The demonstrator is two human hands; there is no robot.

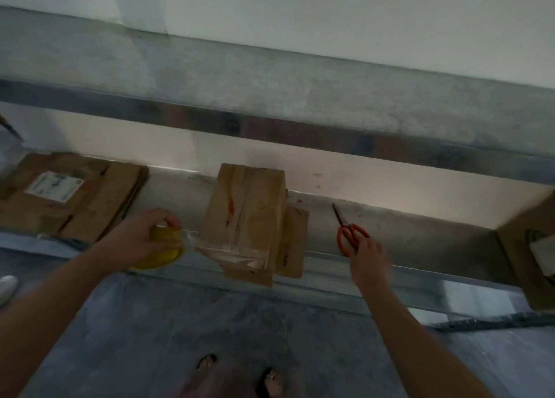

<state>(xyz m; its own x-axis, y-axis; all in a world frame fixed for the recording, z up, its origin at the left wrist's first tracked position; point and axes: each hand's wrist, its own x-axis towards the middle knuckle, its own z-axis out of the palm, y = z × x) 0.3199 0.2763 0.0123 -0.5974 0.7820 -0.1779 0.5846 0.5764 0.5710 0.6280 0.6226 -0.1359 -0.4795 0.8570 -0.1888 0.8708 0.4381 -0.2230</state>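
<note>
A small brown cardboard box (246,214) stands on a grey metal shelf (399,235), overhanging its front edge. My left hand (141,238) grips a yellow roll of clear tape (163,253) just left of the box. A strip of tape (228,253) stretches from the roll onto the box's front face. Orange-handled scissors (350,229) lie on the shelf right of the box. My right hand (368,256) reaches them, its fingertips at the handles; whether it holds them is unclear.
Flattened cardboard with a white label (69,193) lies at the shelf's left end. Another cardboard box (528,253) sits at the right end. An upper shelf beam (300,133) runs overhead. Below are a grey floor and my sandalled feet (240,373).
</note>
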